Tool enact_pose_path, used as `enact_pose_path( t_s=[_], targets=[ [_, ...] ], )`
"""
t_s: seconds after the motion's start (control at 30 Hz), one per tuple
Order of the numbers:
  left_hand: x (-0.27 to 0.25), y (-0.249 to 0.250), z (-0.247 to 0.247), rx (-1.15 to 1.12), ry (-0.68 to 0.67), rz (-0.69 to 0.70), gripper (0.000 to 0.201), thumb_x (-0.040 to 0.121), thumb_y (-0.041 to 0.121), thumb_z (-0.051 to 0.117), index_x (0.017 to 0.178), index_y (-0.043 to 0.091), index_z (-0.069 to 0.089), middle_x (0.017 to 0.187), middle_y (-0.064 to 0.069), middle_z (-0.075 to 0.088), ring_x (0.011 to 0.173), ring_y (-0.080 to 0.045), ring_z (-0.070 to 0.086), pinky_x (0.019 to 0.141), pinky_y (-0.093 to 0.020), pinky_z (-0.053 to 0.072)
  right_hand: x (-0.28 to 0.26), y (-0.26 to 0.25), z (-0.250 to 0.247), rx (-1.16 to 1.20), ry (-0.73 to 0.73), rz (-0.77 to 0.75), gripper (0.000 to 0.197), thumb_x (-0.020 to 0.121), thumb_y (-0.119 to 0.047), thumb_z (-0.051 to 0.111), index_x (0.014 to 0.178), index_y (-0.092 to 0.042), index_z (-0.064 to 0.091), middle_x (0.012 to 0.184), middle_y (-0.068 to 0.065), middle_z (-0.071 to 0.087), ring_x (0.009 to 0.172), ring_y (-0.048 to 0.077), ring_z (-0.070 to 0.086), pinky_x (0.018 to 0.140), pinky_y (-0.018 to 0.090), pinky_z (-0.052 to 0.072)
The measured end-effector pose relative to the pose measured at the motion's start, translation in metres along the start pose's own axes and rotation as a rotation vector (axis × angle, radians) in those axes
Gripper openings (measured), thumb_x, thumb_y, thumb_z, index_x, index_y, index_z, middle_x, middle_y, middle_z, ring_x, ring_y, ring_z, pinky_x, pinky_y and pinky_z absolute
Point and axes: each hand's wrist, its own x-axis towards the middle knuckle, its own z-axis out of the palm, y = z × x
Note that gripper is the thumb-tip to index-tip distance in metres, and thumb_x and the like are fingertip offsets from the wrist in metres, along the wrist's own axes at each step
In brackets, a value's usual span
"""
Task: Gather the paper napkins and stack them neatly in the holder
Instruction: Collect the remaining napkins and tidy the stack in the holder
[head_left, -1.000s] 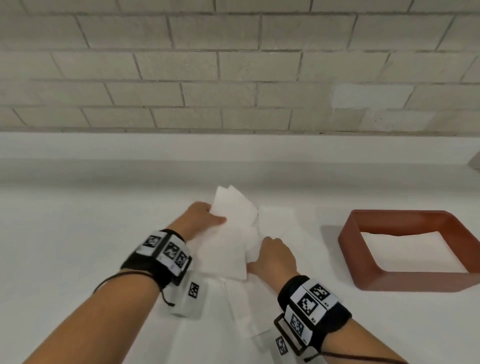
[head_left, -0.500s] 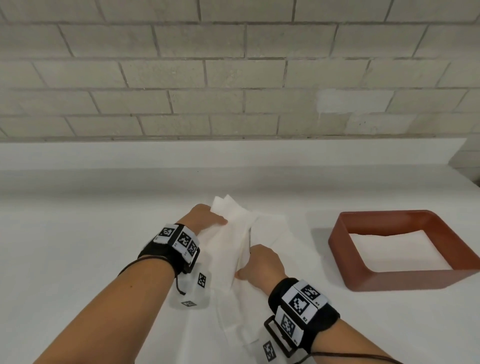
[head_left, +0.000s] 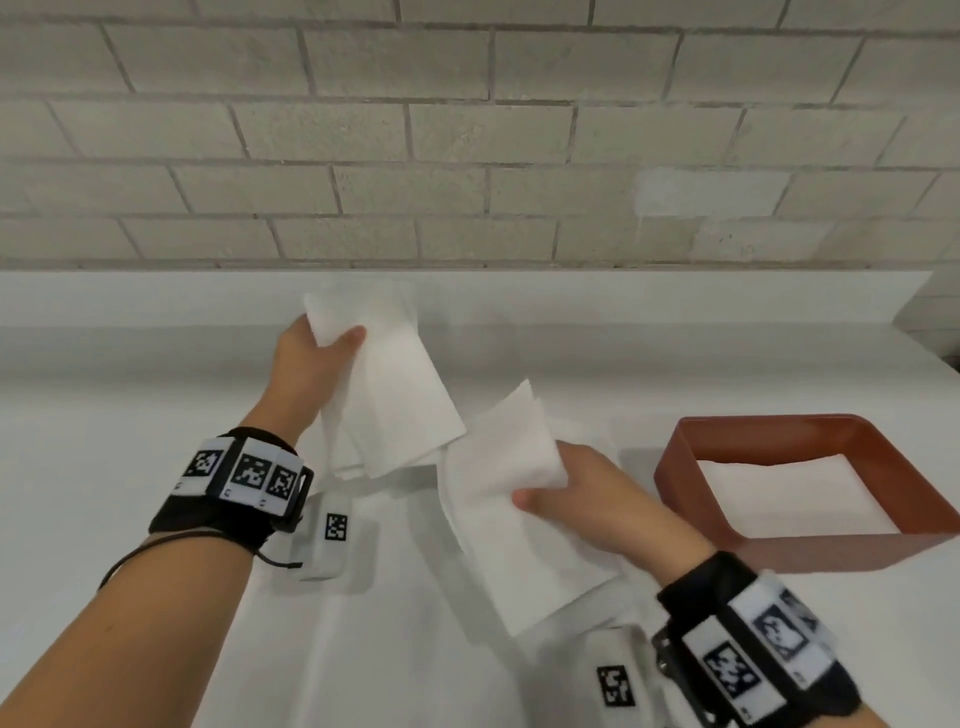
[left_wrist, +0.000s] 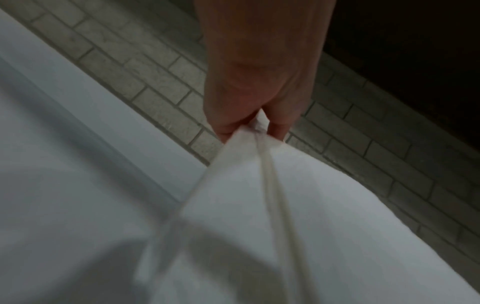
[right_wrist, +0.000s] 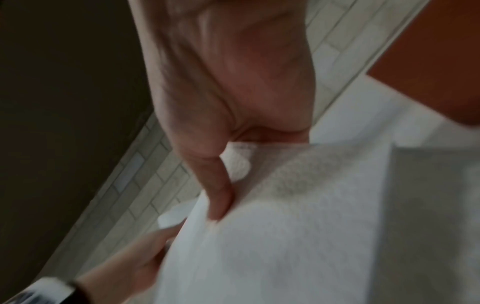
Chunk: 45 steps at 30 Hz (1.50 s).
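Two napkin bunches held above bench (head_left: 130, 441), sheet count not discernible. Left hand (head_left: 304, 358) pinched on left bunch (head_left: 389, 395), long axis steep. Right hand (head_left: 587, 493) clamped on right bunch (head_left: 504, 467). One holder (head_left: 727, 558) set on bench, rightward of both hands, nearer right hand.
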Motion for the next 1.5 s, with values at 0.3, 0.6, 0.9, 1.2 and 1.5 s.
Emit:
enact_pose_path(
  t_s=[0.3, 0.6, 0.9, 1.2, 1.5],
  targets=[
    [-0.011, 0.012, -0.031, -0.042, 0.082, 0.071, 0.037, 0.088, 0.025, 0.065, 0.121, 0.009, 0.057, 0.105, -0.001, 0.063, 0.091, -0.019, 0.061, 0.079, -0.033, 0.047, 0.018, -0.015, -0.028, -0.840, -0.434, 0.061, 0.025, 0.079, -0.013, 0.070, 0.101, -0.024, 0.071, 0.098, -0.004, 0.068, 0.091, 0.017, 0.061, 0.079, 0.029, 0.047],
    [-0.048, 0.002, -0.011, -0.303, -0.337, -0.267, 0.018, 0.087, 0.013, 0.064, 0.105, 0.009, 0.064, 0.093, -0.008, 0.073, 0.068, -0.013, 0.072, 0.054, -0.025, 0.058, 0.060, 0.027, 0.012, -1.018, -0.450, -0.052, 0.060, 0.078, -0.001, 0.069, 0.130, -0.018, 0.045, 0.120, 0.013, 0.058, 0.107, 0.032, 0.057, 0.075, 0.031, 0.037],
    [-0.060, -0.001, 0.009, -0.418, -0.355, -0.327, 0.031, 0.086, 0.014, 0.065, 0.117, 0.009, 0.061, 0.108, -0.008, 0.072, 0.097, -0.026, 0.070, 0.075, -0.035, 0.057, 0.057, 0.045, 0.006, -0.999, -0.378, -0.227, 0.061, 0.078, -0.011, 0.070, 0.134, -0.024, 0.047, 0.125, 0.007, 0.055, 0.115, 0.027, 0.048, 0.091, 0.033, 0.033],
    [-0.048, 0.013, 0.008, -0.486, -0.168, -0.193, 0.023, 0.090, 0.013, 0.061, 0.113, 0.013, 0.061, 0.103, -0.003, 0.071, 0.083, -0.014, 0.071, 0.061, -0.025, 0.055, 0.028, 0.037, -0.006, -0.694, -0.118, -0.253, 0.013, 0.083, -0.017, 0.068, 0.096, -0.019, 0.065, 0.098, 0.000, 0.068, 0.092, 0.020, 0.058, 0.077, 0.029, 0.043],
    [-0.061, 0.006, 0.093, -0.121, -0.430, -0.224, 0.029, 0.090, 0.025, 0.064, 0.112, 0.007, 0.064, 0.096, -0.009, 0.073, 0.071, -0.012, 0.068, 0.050, -0.017, 0.049, -0.054, 0.012, -0.108, -0.150, 0.467, -0.148, 0.012, 0.077, -0.018, 0.077, 0.084, -0.019, 0.067, 0.081, -0.005, 0.070, 0.075, 0.006, 0.061, 0.068, 0.020, 0.045]
  ],
)
